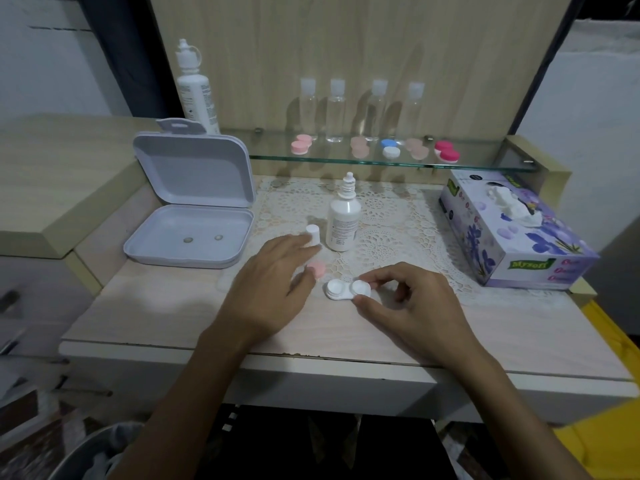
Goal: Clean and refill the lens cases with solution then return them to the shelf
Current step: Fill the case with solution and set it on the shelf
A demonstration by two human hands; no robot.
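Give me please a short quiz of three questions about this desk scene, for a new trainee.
1. True or false: the small solution bottle on the lace mat has its cap on.
2. Which hand holds the white lens case? A) left hand B) right hand C) neither
3. Fill in: the open grey box holds two small ____ things.

Key:
1. False; its white cap stands beside it.
2. B; the right hand pinches the case, and the left hand lies flat near a pink lid.
3. Round.
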